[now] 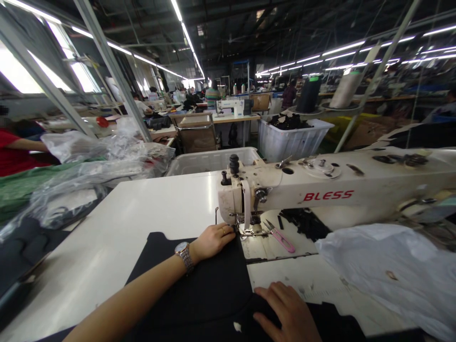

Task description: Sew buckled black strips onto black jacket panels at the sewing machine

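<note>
A large black fabric piece (213, 280) lies across the front of the white sewing table. My left hand (213, 241), with a watch on its wrist, rests flat on the fabric's far edge, fingertips close beside the presser foot (248, 232) of the sewing machine (320, 183). At the fabric's right edge, near the front, is my right hand (285, 311); its thumb and fingers are apart and touch the cloth. Pink-handled thread snips (281, 239) lie on the machine bed right of the needle area.
Black scraps (302, 223) sit under the machine arm. A white plastic bag (395, 270) covers the table's right side. Plastic-wrapped pieces (71, 190) are piled at left, near a person in red (17, 152). Behind stand a crate (213, 159) and a white bin (292, 137) of black pieces.
</note>
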`<state>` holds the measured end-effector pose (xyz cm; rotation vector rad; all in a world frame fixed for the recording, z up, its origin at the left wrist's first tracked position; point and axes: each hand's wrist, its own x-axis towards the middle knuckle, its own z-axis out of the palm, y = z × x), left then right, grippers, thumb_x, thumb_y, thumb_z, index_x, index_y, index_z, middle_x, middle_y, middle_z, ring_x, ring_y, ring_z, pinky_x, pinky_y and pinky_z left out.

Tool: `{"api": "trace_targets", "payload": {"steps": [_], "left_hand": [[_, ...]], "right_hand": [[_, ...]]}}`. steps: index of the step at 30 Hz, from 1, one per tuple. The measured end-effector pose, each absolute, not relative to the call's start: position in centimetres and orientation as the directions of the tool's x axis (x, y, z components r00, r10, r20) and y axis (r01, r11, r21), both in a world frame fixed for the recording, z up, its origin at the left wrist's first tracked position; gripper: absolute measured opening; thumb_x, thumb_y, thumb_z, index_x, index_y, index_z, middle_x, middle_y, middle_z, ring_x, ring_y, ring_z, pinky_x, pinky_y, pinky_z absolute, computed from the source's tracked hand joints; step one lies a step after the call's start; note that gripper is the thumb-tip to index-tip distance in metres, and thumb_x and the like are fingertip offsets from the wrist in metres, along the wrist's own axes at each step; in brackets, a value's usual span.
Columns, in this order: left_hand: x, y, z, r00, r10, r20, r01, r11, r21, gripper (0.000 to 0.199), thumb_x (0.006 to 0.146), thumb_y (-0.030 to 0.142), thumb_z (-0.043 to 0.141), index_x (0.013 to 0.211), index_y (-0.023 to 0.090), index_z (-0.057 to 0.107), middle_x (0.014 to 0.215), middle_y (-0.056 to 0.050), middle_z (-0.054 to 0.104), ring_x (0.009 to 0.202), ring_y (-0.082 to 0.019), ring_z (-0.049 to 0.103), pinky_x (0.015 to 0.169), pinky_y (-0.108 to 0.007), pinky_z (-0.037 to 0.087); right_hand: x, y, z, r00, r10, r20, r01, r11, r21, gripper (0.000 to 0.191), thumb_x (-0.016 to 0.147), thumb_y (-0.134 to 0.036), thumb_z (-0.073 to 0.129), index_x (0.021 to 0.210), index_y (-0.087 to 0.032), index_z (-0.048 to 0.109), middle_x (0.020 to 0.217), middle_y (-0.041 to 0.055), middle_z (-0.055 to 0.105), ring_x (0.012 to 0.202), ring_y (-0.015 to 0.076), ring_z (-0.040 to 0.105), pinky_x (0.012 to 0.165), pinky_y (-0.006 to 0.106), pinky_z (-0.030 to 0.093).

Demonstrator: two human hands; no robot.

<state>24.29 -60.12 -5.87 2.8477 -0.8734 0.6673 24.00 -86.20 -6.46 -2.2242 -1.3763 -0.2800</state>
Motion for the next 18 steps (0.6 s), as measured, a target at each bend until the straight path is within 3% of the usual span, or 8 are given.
{"api": "trace_targets", "payload": {"steps": [18], "left_hand": [[24.81,-59.95,-6.37,0.747,-0.436,0.502,-0.502,-0.865,-0.005,0.025,0.085,0.011,0.034,0.091,0.011,0.059,0.087,-0.008,0.062,0.074,-0.016,0.055,0.065,-0.026,0.048]], "right_hand": [[23.96,-86.11,-6.47,0.46,0.778,0.428,0.885,-0.362,-0.293,0.02,0.07,-0.026,0.059,0.09,-0.022,0.057,0.072,0.0013,0.06,0.063,0.0174,0.056,0.057,0.028,0.044]]}}
